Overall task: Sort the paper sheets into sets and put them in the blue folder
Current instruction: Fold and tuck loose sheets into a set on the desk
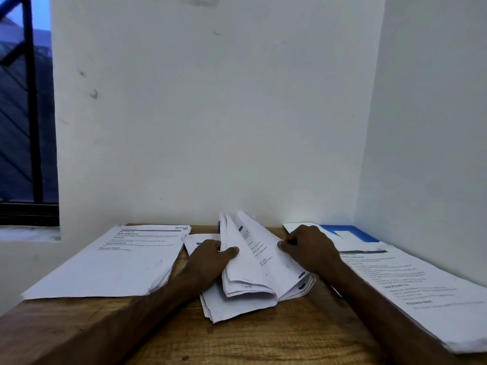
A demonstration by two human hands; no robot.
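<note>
A loose stack of printed paper sheets (253, 275) lies in the middle of the wooden table (263, 338), several sheets lifted and fanned upward. My left hand (210, 259) grips the raised sheets, thumb in front of them. My right hand (308, 248) rests on the right side of the stack, fingers curled onto the sheet edges. A flat pile of sheets (113, 262) lies at the left. Another pile (411, 283) lies at the right, partly over the blue folder (353, 231) at the back right corner.
White walls stand right behind the table and along its right side. A dark window with bars (26, 114) is at the far left. The table's left edge drops off beside the left pile.
</note>
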